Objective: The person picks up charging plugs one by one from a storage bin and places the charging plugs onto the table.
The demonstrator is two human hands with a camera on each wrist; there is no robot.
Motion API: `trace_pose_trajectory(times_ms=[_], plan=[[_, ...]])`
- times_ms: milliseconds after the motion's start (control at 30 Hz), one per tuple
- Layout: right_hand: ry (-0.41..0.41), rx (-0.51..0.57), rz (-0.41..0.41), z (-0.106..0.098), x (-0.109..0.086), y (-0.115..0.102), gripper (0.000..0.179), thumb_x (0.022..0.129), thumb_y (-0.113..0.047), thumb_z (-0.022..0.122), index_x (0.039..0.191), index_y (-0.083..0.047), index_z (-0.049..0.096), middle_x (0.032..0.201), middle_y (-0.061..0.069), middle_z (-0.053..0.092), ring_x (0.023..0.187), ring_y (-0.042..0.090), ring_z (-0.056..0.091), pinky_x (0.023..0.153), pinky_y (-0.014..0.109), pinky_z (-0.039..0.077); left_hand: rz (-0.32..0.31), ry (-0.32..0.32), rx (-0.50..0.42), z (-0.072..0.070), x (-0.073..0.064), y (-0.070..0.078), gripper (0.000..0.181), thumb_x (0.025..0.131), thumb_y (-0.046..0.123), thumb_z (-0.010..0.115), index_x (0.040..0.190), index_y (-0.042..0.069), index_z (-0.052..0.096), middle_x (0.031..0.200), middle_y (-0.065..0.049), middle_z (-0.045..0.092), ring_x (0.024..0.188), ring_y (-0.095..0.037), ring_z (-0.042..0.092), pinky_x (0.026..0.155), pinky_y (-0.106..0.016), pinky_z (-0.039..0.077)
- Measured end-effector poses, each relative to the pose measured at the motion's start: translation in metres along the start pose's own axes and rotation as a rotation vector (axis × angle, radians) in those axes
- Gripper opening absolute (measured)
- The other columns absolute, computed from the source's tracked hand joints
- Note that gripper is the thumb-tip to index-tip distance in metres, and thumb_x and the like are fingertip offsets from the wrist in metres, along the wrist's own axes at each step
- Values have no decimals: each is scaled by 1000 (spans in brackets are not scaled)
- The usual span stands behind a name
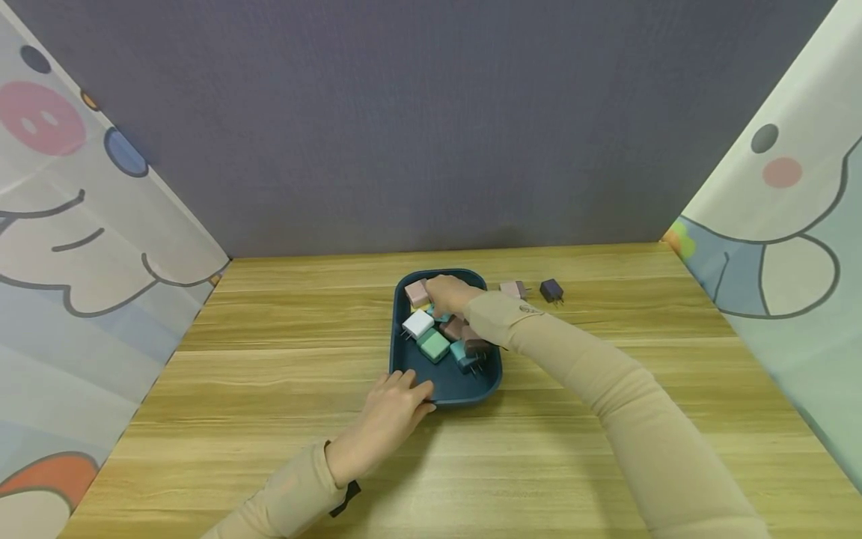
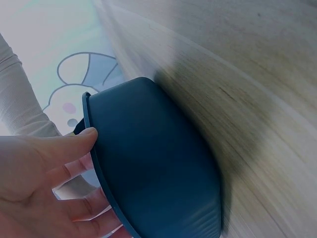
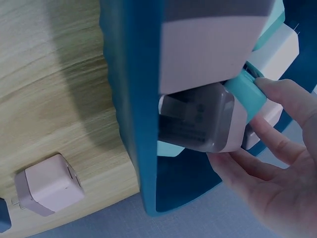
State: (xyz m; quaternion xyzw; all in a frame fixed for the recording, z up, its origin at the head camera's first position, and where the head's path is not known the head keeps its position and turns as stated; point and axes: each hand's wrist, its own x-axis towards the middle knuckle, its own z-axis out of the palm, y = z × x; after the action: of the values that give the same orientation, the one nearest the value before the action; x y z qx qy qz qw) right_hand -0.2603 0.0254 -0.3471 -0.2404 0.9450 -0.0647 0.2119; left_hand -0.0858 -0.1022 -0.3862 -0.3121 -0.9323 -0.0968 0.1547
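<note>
One dark blue bin [image 1: 447, 385], long axis running from person to grey partition [image 1: 431, 135], holds at least seven plug chargers [image 1: 433, 345] (some are hidden); two more, pink [image 1: 509, 290] and dark purple [image 1: 551, 290], lie right of it. Left hand [image 1: 390, 410] pinches its near rim; right hand [image 1: 450, 294], inside, pinches a teal charger [image 3: 250, 96], prong direction unclear.

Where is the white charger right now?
In the head view, the white charger lies at the left side of the dark blue bin, beside the green charger.
</note>
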Motion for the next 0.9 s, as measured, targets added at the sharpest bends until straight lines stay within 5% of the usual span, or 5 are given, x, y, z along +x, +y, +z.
trace_pose_trajectory(times_ms=[900], plan=[[37, 61, -55, -20, -13, 1, 22, 84, -18, 61, 100, -5, 55, 93, 5, 53, 81, 18, 50, 67, 31, 40, 7, -19, -16, -3, 1, 0, 18, 72, 22, 73, 72, 17, 56, 65, 3, 44, 57, -12, 41, 53, -22, 29]])
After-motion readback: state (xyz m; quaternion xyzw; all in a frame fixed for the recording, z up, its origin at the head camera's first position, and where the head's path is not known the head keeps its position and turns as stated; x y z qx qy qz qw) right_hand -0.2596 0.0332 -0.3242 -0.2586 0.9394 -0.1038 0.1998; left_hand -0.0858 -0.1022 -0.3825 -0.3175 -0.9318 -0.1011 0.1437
